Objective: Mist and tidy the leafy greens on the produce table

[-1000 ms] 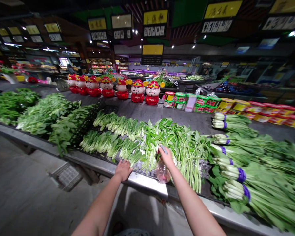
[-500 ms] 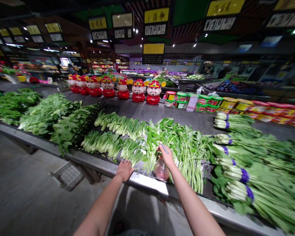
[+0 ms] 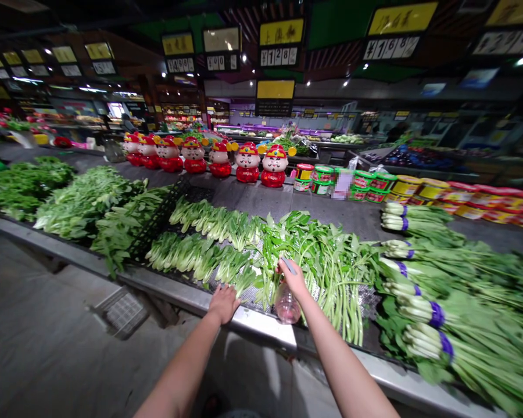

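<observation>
My right hand (image 3: pixel 293 280) is wrapped round the top of a clear, pinkish spray bottle (image 3: pixel 287 306), whose grey head shows above the fingers. The bottle is at the front edge of the display, before loose leafy greens with long stems (image 3: pixel 331 267). To its left, my left hand (image 3: pixel 224 303) lies on the metal rim (image 3: pixel 261 326), fingers spread and holding nothing. Just beyond those fingers are small bok choy (image 3: pixel 230 270), laid in two rows on a perforated metal sheet.
Purple-taped bundles of greens (image 3: pixel 436 313) lie at right. A black crate wall (image 3: pixel 157 220) divides off more leafy greens (image 3: pixel 82 200) at left. Red figurine jars (image 3: pixel 248 164) and stacked tubs (image 3: pixel 364 184) line the back. A grey basket (image 3: pixel 124 310) sits low at left.
The view has shifted very slightly. My right hand still grips the spray bottle and my left hand stays on the rim.
</observation>
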A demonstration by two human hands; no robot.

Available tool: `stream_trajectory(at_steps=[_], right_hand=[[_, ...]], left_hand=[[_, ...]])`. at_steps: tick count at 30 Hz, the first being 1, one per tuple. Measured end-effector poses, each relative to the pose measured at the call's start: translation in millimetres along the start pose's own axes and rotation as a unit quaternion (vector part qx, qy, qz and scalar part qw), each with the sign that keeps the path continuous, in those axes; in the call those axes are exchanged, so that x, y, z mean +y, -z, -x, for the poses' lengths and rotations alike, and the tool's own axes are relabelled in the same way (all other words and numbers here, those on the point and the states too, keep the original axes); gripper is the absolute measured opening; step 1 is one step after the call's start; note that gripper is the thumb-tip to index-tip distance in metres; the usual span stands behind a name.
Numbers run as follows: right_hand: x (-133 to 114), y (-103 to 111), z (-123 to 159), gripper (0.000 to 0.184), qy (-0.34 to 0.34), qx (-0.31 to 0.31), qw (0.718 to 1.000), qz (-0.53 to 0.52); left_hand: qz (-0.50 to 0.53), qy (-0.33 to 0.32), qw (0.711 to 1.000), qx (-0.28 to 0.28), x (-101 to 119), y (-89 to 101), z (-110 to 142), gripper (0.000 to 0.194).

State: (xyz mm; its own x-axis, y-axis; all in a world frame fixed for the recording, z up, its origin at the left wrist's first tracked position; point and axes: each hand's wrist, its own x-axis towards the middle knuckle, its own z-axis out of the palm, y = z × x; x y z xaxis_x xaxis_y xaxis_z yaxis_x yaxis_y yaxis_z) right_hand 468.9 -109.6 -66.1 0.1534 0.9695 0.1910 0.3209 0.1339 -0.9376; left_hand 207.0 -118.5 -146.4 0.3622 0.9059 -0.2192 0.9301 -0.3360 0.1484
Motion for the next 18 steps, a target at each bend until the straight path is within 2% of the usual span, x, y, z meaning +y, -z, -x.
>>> stream_trajectory(at_steps=[5, 8, 13, 18], right_hand=[[-17, -9, -5, 0.037, 0.061, -0.032, 0.997, 0.022], [-20, -18, -5, 0.037, 0.077, -0.015, 0.997, 0.027], [-12, -28, -3, 0.040, 0.062, -0.006, 0.995, 0.074], [-9, -28, -2, 0.042, 0.051, 0.000, 0.995, 0.089]], left_hand=[[0.009, -0.029, 0.999, 0.024, -6, -0.1, 2, 0.055], [0.006, -0.044, 0.998, 0.036, -14, 5.3, 5, 0.053], [-0.002, -0.015, 0.999, 0.044, -37, 16.9, 11, 0.051], [-0.015, 0.007, 0.999, 0.051, -64, 22.2, 14, 0.051]])
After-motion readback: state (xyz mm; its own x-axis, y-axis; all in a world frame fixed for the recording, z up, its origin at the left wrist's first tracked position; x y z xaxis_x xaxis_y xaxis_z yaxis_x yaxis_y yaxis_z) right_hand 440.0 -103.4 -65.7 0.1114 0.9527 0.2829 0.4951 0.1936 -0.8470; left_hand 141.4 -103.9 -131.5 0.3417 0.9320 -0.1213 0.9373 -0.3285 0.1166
